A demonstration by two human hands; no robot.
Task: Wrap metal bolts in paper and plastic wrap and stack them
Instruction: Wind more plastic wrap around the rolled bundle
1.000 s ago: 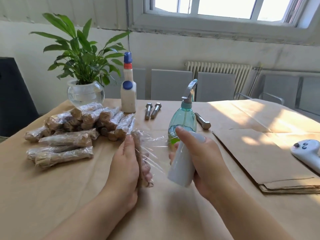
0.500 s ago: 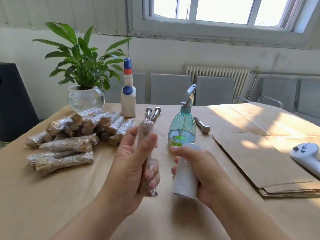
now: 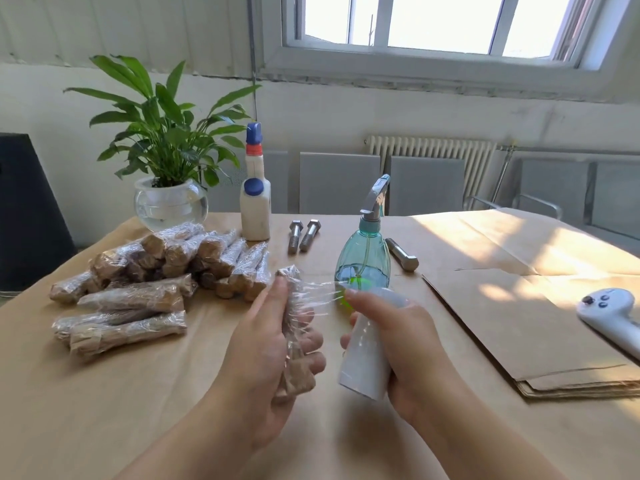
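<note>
Since half a second ago, lowered and tipped flatter: paper-wrapped bolt (image 3: 294, 344) gripped in curled left hand (image 3: 266, 358); film stretched again toward plastic wrap roll (image 3: 367, 358), clasped in right hand (image 3: 408, 344) above table (image 3: 104, 410). Bolt's middle hidden by fingers; film edges hard to trace.

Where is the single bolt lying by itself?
In the head view, the lone bolt lies just right of the teal spray bottle, apart from the two bolts.

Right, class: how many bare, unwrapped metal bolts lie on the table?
3: two bare metal bolts side by side right of the white glue bottle; one right of the teal spray bottle. None visibly hidden.
</note>
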